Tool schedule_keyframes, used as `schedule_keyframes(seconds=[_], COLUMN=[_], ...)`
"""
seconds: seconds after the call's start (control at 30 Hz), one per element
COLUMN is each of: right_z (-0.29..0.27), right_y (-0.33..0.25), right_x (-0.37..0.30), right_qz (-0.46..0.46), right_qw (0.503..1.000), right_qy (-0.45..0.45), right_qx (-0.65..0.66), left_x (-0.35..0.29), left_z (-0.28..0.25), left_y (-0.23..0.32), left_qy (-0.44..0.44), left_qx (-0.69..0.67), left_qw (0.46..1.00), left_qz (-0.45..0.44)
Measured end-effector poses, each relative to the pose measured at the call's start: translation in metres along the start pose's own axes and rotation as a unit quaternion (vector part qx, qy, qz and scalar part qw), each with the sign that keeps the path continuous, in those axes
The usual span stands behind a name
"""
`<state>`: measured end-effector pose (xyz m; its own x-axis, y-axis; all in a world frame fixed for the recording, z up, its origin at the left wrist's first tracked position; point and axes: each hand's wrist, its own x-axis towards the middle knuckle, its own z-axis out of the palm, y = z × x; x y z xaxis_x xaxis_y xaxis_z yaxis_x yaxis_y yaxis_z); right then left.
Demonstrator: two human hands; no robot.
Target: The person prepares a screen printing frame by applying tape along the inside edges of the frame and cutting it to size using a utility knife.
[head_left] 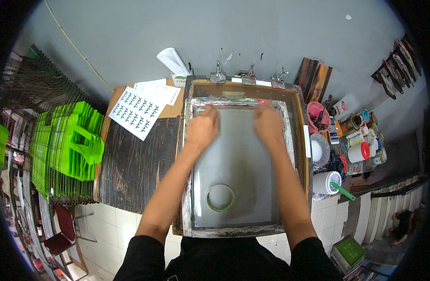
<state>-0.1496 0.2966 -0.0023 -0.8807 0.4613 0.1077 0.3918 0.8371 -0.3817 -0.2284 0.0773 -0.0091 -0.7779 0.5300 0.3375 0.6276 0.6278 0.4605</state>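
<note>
A wooden-framed printing screen with grey mesh lies before me on a larger dark wooden frame. Near the screen's far left corner, my left hand is closed, fingers curled. My right hand, somewhat blurred, is closed likewise by the far right corner. Between them a thin dark line runs along the far edge of the mesh; whether it is a strip in my fingers, I cannot tell. On the near part of the mesh rests a roll of tape, lying flat.
Printed paper sheets lie on the table at left, beside a rack of bright green sheets. Metal clamps line the far edge. To the right stand a white tub with a green-handled tool, a pink bowl and several jars.
</note>
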Motion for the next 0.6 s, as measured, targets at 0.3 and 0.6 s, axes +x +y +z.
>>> schedule_keyframes(seconds=[0.3,0.6], right_z=[0.045,0.031], right_y=[-0.047,0.035], right_x=[-0.015,0.002], right_qz=[-0.060,0.101], right_qw=[0.997,0.995], right_qy=[-0.045,0.010], right_qx=[0.006,-0.005], left_x=[0.002,0.000], left_z=[0.030,0.037], left_y=[0.013,-0.007], left_qy=[0.040,0.067], left_qx=[-0.180,-0.220], left_qw=[0.966,0.931], left_qz=[-0.182,-0.282])
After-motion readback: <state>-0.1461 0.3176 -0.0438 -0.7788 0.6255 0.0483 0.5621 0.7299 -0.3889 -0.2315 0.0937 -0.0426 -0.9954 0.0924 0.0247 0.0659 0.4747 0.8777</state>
